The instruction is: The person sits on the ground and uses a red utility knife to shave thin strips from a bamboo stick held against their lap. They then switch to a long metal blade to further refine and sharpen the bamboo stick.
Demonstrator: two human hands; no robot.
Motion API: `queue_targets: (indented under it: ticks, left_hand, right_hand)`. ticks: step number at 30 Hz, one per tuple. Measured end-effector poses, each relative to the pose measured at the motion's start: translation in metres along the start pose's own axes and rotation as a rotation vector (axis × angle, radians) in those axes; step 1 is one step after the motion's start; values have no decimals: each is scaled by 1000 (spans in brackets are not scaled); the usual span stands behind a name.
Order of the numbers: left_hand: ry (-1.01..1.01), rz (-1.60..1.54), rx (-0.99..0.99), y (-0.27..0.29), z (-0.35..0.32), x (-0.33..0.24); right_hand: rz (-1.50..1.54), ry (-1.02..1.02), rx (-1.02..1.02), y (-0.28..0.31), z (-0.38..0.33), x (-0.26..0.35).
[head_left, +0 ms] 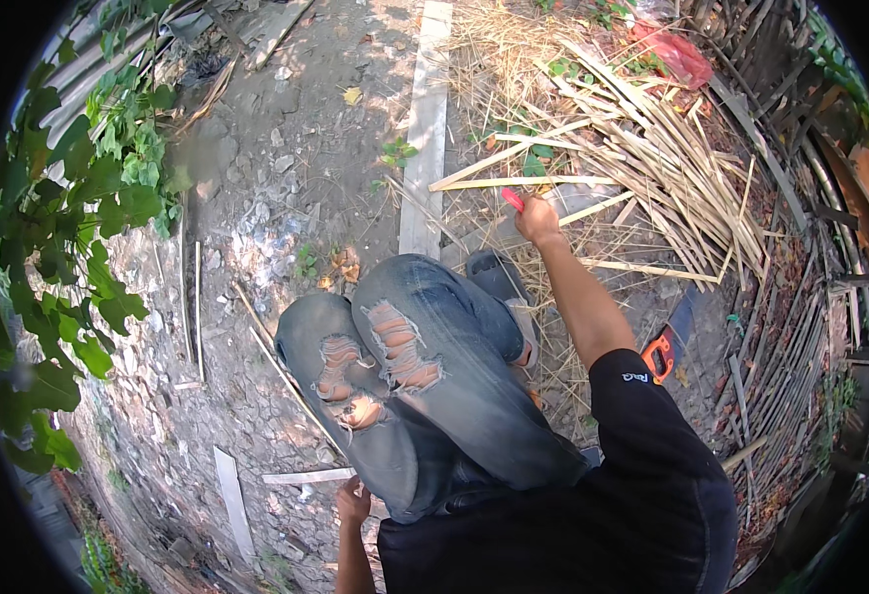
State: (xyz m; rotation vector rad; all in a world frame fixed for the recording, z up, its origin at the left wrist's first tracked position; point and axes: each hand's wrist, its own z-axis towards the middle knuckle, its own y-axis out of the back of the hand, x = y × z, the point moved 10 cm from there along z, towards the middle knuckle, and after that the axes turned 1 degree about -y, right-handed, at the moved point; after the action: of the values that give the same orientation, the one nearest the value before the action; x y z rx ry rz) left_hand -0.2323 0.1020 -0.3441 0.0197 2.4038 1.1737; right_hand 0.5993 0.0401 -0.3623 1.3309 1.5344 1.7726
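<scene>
"What did we enter first for the hands?"

"Right hand (537, 218): one, clenched around a slim red object (513, 199), its end showing beyond the fist; its kind we could not tell. Left hand (352, 502): one, low beside the thigh, fingers closed on the end of a pale flat strip (304, 477), which reached out leftward over the ground."

"And near them?"

"We listed blue jeans (474, 391), torn at both knees, and a dark shoe (495, 274) beyond them. Past the right hand lay a heap of split sticks (642, 139), loosely fanned. Handsaw (681, 319): one, orange-handled, flat on the ground by the right elbow."

"Farther out?"

"We counted a long grey board (425, 139) ahead of the knees, a shorter board (234, 505) at lower left, crumpled red plastic (674, 54) at the heap's far edge, and green leaves (108, 208) along the left."
</scene>
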Motion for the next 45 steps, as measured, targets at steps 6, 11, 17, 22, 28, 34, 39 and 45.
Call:
queue_targets:
  ticks: [6, 11, 17, 22, 28, 34, 39, 45]
  left_hand:
    - [-72, -27, -43, -3, -17, -3]
    - [-62, -91, -34, -7, -17, 19]
    - [56, 9, 50, -11, -24, 18]
    - [-379, 106, -186, -7, -30, -6]
    - [-345, -81, -34, -25, -8, 16]
    - [-119, -203, -61, -35, -4, 51]
    - [-161, -78, -68, -27, -8, 24]
    - [-56, -184, -14, -23, 3, 11]
  right_hand:
    - [-55, 106, 206, -38, 11, 90]
    - [-310, -40, 303, -71, 37, 108]
    - [-702, 185, 134, -82, 57, 178]
    - [-443, 343, 169, -75, 57, 207]
    - [-333, 376, 199, -102, 79, 173]
    - [-407, 358, 282, -113, 65, 151]
    - [-417, 468, 246, -89, 62, 153]
    - [-50, 623, -125, 64, 53, 194]
